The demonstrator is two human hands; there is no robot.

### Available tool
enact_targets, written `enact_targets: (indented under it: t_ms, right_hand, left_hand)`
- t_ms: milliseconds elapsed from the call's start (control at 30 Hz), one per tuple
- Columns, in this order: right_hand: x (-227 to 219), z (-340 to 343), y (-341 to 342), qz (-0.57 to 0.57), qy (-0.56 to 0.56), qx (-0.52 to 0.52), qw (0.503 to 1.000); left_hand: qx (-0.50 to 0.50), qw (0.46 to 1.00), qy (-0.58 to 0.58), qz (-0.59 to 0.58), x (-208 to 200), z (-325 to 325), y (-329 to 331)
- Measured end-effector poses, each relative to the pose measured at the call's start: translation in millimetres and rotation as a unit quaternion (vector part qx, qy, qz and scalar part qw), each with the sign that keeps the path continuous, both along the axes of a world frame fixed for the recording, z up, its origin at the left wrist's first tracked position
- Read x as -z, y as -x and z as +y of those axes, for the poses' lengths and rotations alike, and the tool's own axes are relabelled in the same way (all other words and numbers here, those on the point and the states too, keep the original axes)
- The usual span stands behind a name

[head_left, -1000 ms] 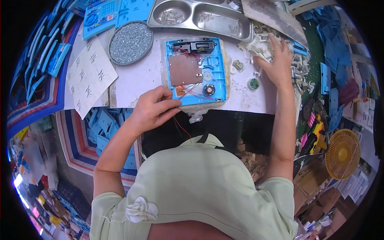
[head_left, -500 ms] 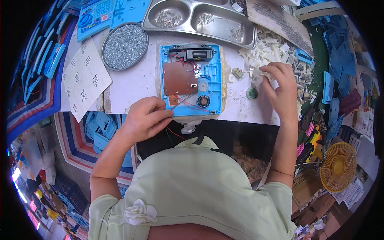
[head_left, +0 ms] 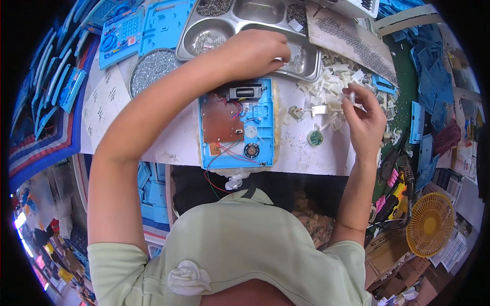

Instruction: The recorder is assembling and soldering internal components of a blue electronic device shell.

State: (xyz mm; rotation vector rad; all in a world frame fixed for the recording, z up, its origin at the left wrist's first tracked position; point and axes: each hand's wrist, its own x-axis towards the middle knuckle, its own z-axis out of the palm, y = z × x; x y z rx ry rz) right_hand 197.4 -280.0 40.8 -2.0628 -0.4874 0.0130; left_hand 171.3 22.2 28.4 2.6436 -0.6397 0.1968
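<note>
L hand has left the blue device shell, now reaching into steel tray, fingers pinching together; R hand is clamping a small white plastic part.

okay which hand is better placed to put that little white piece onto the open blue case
The right hand, probably. It holds a small white part at its fingertips, just right of the open blue case. The left hand reaches across to the steel tray beyond the case.
</note>
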Motion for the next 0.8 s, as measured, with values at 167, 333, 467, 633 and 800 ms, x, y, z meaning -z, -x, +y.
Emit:
enact_targets:
  t_ms: [167,333,467,633,800]
  right_hand:
    - [1,-39,21,0.038,-0.043,0.036,0.998]
    - [4,-36,30,0.060,-0.067,0.022,0.996]
    - [1,-25,25,0.059,-0.061,0.005,0.996]
    - [-5,-15,22,0.038,-0.140,0.002,0.989]
    - [-22,7,52,0.044,-0.134,-0.068,0.988]
  left_hand:
    - [0.026,0.999,-0.030,0.030,12,-17,-52]
    - [-0.110,0.984,-0.068,0.126,7,-36,-56]
    - [-0.132,0.973,-0.110,0.152,10,-37,-56]
    - [-0.126,0.986,-0.047,-0.101,-1,-20,-35]
    - [-0.154,0.969,0.178,0.075,-50,-15,59]
